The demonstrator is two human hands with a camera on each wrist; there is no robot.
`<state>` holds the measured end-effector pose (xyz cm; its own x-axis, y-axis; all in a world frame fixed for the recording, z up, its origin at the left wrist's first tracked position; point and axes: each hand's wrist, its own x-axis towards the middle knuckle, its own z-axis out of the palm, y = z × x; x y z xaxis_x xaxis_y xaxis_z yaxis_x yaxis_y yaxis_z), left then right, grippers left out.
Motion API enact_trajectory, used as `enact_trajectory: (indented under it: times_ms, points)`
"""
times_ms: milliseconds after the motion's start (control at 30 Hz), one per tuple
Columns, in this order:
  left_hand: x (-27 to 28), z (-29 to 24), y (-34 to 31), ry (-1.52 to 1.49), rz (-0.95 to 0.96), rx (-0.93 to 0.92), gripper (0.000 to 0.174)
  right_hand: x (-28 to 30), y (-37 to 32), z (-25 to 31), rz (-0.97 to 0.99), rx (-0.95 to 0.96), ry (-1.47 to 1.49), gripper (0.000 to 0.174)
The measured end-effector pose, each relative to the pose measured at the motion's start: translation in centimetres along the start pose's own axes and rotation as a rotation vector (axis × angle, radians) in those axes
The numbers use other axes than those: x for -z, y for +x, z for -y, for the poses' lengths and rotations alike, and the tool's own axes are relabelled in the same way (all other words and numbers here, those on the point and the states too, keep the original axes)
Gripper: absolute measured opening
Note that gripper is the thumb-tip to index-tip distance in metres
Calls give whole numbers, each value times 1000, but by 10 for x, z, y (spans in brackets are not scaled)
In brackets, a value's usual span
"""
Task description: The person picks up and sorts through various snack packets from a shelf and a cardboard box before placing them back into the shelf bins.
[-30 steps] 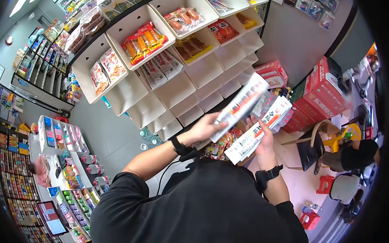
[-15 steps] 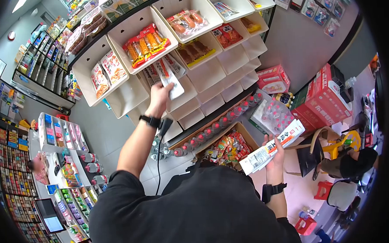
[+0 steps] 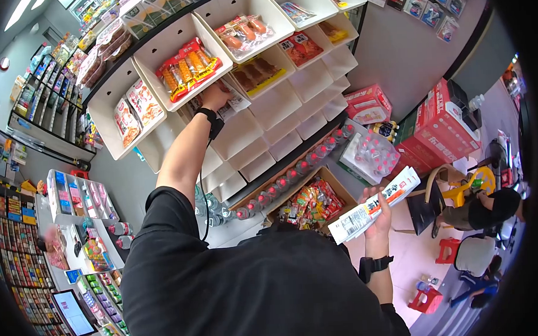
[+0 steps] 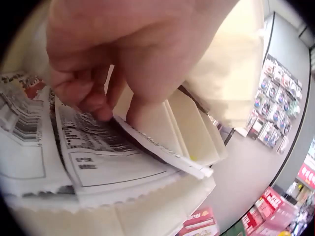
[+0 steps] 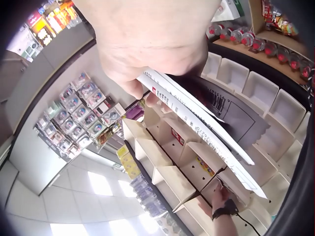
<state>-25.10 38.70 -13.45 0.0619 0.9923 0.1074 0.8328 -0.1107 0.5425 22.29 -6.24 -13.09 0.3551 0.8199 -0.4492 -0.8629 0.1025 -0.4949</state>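
Observation:
My left hand [image 3: 216, 97] reaches into a second-row bin under the bag of orange snacks [image 3: 188, 69]. In the left wrist view its fingertips pinch the edge of a white snack packet [image 4: 152, 147], which stands tilted beside flat packets [image 4: 98, 172] with printed backs. The bin's front lip [image 4: 147, 216] runs just below them. Away to the right, my right hand [image 3: 378, 222] grips several long white snack packets [image 3: 358, 219] with black and orange print. In the right wrist view these packets [image 5: 197, 128] fan slightly apart below the hand.
Tiered cream bins [image 3: 275, 104] fill the rack, some with packaged snacks. Below stand a row of bottles [image 3: 293, 174] and an open carton [image 3: 342, 192] of colourful packets. Red boxes [image 3: 438, 130] are stacked at right, near a chair [image 3: 424, 212] and a seated person [image 3: 493, 212].
My left hand first carried packets from beside the right hand to the bin, then moved deeper into it. The right hand keeps its packets and has shifted little since half a second ago.

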Motion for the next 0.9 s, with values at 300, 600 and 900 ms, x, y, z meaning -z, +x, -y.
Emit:
enact_trajectory:
  times_ms: [300, 600, 900]
  points:
    - [23, -35, -31, 174, 42, 60, 47, -16, 1, -7, 64, -21, -54, 27]
    - [15, -52, -61, 285, -76, -184, 42, -16, 14, -23, 143, -161, -12, 34]
    - [-19, -280, -299, -421, 665, -433, 38, -68, 9, -38, 274, -207, 4, 37]
